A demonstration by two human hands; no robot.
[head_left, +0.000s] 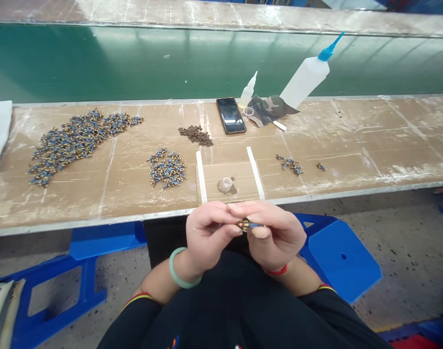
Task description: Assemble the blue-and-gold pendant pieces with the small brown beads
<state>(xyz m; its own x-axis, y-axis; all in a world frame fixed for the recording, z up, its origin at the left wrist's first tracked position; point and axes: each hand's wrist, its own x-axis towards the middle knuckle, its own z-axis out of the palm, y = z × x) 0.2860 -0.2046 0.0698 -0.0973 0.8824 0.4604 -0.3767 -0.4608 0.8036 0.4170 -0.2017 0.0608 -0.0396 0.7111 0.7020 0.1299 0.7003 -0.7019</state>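
Both hands meet in front of the table edge, around a small blue and gold piece (256, 225). My left hand (209, 232) pinches the piece's gold end between thumb and fingers. My right hand (276, 232) is closed on its blue end. Just beyond the hands, a cardboard pad (210, 179) with two white strips bears a small clear blob (226, 184). Similar pieces lie in a pile (167, 168) left of the pad, a larger pile (79, 138) at the far left, and a small group (290, 164) on the right.
Small brown bits (196, 135) lie behind the pad. Farther back are a phone (231, 115), a small bottle (247, 92), a camouflage cloth (272, 109) and a large white bottle (306, 81) with a blue nozzle. A blue stool (343, 257) stands below the table at right.
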